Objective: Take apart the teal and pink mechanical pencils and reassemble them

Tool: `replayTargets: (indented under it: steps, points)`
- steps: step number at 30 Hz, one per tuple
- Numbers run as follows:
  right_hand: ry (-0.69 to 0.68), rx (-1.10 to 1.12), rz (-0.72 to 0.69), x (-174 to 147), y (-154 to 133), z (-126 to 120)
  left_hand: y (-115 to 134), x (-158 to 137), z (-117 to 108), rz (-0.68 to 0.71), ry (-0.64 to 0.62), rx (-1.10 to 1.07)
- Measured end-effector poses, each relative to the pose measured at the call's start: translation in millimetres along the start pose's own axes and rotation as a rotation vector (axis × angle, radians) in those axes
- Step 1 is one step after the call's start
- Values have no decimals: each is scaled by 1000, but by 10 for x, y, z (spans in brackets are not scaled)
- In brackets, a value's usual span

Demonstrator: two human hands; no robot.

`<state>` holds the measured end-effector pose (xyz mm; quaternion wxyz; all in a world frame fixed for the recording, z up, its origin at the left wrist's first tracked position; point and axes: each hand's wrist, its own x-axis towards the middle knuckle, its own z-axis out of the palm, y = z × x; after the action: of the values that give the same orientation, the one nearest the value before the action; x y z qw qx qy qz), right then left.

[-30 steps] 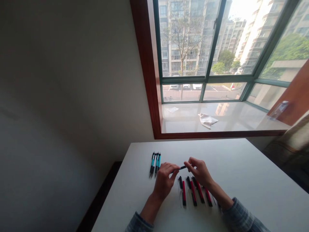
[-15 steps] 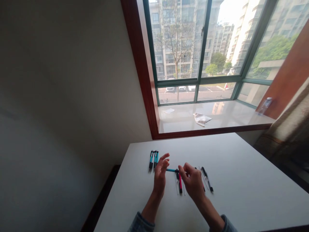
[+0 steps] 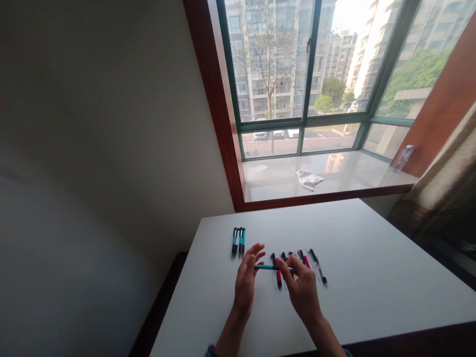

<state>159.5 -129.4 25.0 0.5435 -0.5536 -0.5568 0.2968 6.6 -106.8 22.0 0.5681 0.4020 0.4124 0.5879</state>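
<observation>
Above the bench (image 3: 201,307), the right hand (image 3: 302,281) pinches the pen (image 3: 267,267) by its dark end; the left hand (image 3: 245,280), fingers spread, meets the other. Best to hold it straight, pressing lightly.

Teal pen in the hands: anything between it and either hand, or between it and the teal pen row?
Nothing visible separates the teal pen from the right hand, which pinches one end. The other end is at the left hand; contact there is unclear. That left hand stands between pen and teal pen row.
</observation>
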Motion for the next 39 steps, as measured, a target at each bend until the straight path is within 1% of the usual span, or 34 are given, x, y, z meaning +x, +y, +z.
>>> replayTargets:
  steps: [2, 5, 8, 10, 13, 14, 16, 18, 20, 22, 23, 24, 26, 28, 31, 35, 37, 39]
  points:
    - [41, -10, 16, 13, 0, -49, 23, -32, -3, -56, 3, -91]
    - [91, 0, 34, 23, 32, -105, 42, -24, -38, -130, 80, -273]
    - [85, 31, 37, 20, 77, -124, 50, 18, -93, -143, 152, -326]
    - [32, 51, 39, 11, 93, -119, 59, 35, -127, -106, 169, -299]
    - [-158, 73, 0, -15, 81, -77, 76, 22, -146, -38, 114, -237]
    - [-202, 80, -10, -25, 74, -58, 81, 11, -146, -25, 86, -213]
    - [-227, 87, -10, -33, 66, -33, 90, -12, -149, -32, 55, -185]
    - [-191, 78, 10, -19, 76, -41, 103, -26, -169, -18, 89, -160]
    - [-106, 67, 32, 9, 96, -71, 116, -31, -199, -5, 164, -119]
    - [8, 71, 54, 29, 110, -86, 120, -34, -216, -37, 206, -67]
    - [48, 74, 60, 29, 112, -78, 118, -37, -214, -70, 198, -47]
    - [65, 74, 61, 22, 110, -58, 114, -39, -206, -99, 190, -39]
    - [53, 69, 55, -13, 95, 7, 109, -39, -182, -136, 194, -65]
    - [2, 60, 48, -59, 72, 69, 118, -24, -174, -141, 221, -115]
    - [-134, 58, 30, -102, 28, 74, 170, 30, -226, -145, 225, -158]
    - [-382, 77, -26, -91, -61, -97, 250, 101, -341, -205, 162, -152]
    - [-521, 61, -71, -83, -112, -198, 259, 113, -361, -226, 115, -136]
    - [-621, 35, -105, -79, -149, -267, 243, 121, -349, -243, 50, -110]
